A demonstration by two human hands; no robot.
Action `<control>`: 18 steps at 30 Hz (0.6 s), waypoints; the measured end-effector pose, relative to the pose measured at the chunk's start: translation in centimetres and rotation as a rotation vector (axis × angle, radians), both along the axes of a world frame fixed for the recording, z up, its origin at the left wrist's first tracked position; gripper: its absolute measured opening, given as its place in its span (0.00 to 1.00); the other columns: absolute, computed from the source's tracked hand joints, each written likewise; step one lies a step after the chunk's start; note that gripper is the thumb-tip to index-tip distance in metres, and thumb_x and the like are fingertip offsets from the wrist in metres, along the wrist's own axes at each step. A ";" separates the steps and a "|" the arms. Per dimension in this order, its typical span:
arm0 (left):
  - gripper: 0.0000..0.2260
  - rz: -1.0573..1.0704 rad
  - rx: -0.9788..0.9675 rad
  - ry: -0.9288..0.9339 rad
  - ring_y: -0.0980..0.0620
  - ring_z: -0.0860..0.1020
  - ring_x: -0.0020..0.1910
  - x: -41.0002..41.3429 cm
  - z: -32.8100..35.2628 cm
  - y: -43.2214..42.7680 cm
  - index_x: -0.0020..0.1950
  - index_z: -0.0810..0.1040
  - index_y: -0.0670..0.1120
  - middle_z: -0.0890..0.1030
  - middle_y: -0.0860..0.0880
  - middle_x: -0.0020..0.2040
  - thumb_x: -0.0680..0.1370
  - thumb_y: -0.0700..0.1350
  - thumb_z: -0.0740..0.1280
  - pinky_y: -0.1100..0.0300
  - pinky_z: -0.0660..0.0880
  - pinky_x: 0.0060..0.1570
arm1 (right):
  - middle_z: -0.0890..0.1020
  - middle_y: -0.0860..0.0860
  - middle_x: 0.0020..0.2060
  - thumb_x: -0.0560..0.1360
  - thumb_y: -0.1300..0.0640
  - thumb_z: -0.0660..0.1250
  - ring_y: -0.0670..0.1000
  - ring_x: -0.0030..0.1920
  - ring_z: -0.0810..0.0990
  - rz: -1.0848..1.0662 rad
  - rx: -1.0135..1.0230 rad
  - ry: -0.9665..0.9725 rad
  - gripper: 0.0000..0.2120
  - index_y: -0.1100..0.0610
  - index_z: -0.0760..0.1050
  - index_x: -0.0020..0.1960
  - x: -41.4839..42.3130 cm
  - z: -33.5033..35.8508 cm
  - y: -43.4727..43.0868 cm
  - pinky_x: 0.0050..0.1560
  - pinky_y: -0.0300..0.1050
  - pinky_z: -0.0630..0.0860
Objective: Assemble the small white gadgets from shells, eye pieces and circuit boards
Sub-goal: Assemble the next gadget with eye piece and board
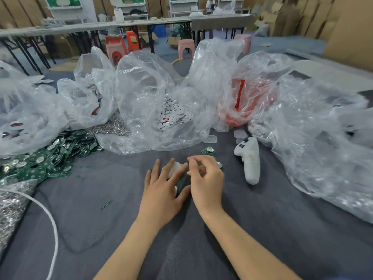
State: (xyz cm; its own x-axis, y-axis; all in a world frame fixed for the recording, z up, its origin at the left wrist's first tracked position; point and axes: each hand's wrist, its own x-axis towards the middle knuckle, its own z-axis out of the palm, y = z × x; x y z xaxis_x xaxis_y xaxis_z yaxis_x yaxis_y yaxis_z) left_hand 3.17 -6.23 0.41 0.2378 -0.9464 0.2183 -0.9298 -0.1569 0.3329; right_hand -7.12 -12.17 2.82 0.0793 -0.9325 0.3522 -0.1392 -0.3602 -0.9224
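Lower centre, left hand (161, 191) spread flat over white shell (176, 167), right hand (205, 178) curled beside, its grasp unclear, circuit boards (40, 162) heaped middle left.

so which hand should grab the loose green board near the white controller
Right, probably. The right hand sits just short of the loose board, on the same side; the left hand lies further away, its fingers spread over a white shell.

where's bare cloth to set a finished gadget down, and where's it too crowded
Bare grey cloth lies between the circuit board pile and the left hand, and nearer than the white controller, between the right hand and the right plastic bags. Crowded: the back row of bags and around the hands.
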 end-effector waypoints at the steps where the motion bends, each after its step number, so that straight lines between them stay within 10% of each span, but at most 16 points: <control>1: 0.22 0.009 -0.033 0.028 0.44 0.57 0.75 0.0 0.0 -0.5 0.71 0.66 0.61 0.63 0.52 0.75 0.78 0.56 0.63 0.47 0.55 0.72 | 0.79 0.49 0.45 0.75 0.64 0.65 0.44 0.39 0.77 -0.002 -0.027 0.004 0.06 0.56 0.80 0.48 -0.2 0.9 -0.9 0.43 0.32 0.73; 6: 0.05 0.129 -0.224 0.128 0.43 0.74 0.48 0.2 -0.1 -1.0 0.46 0.80 0.47 0.76 0.48 0.50 0.72 0.40 0.72 0.51 0.71 0.49 | 0.78 0.56 0.56 0.75 0.69 0.58 0.52 0.53 0.77 -0.137 -0.047 0.222 0.15 0.62 0.77 0.57 -2.0 7.5 -13.7 0.57 0.45 0.74; 11: 0.05 0.162 -0.247 0.128 0.43 0.72 0.44 0.0 0.3 -1.0 0.42 0.77 0.46 0.75 0.48 0.45 0.71 0.37 0.71 0.49 0.72 0.45 | 0.79 0.57 0.52 0.79 0.65 0.57 0.54 0.46 0.78 -0.277 0.326 0.491 0.15 0.64 0.70 0.65 -3.6 8.9 -24.4 0.36 0.39 0.73; 18: 0.06 0.179 -0.236 0.143 0.44 0.72 0.43 -0.2 0.5 -1.0 0.42 0.77 0.46 0.76 0.49 0.45 0.71 0.36 0.71 0.48 0.72 0.45 | 0.79 0.60 0.56 0.77 0.62 0.60 0.60 0.55 0.78 -0.121 0.201 1.100 0.12 0.63 0.75 0.58 -2.8 5.9 -26.4 0.45 0.47 0.71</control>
State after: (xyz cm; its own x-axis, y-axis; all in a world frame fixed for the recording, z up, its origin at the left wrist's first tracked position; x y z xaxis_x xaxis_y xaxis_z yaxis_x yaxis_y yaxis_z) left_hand 3.01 -7.28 0.90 0.4400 -0.8140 0.3792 -0.8356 -0.2164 0.5049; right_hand -9.87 -38.56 8.74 0.1598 -0.9871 -0.0114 -0.9371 -0.1481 -0.3160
